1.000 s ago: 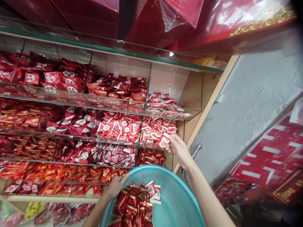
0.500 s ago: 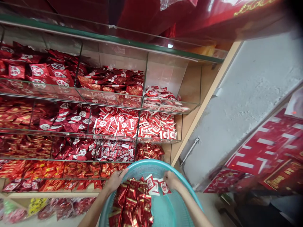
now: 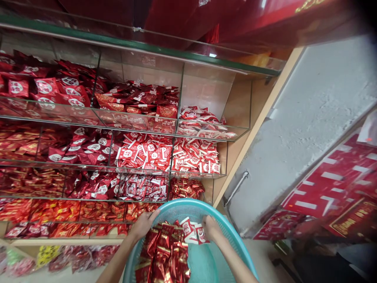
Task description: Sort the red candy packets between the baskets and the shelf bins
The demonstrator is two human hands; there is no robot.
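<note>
A teal plastic basket (image 3: 206, 208) is at the bottom centre. Gold-and-red foil packets (image 3: 165, 251) fill its left part, and a few small red-and-white packets (image 3: 189, 231) lie to their right. My left hand (image 3: 145, 224) grips the basket's upper left rim, thumb along the edge. Inside the basket, near the right side, my right hand (image 3: 211, 227) is closed on a red-and-white packet (image 3: 201, 234), which touches the others beside it.
Glass-fronted shelves (image 3: 138, 169) with bins of red packets stand ahead and to the left. A wooden side panel (image 3: 259, 125) borders a grey wall (image 3: 321, 98). Red printed items (image 3: 332, 177) are at the right. Bagged goods (image 3: 79, 257) lie below the shelves.
My right hand has shifted slightly left and down with its packet, closer to the other red-and-white packets. My left hand stays on the rim.
</note>
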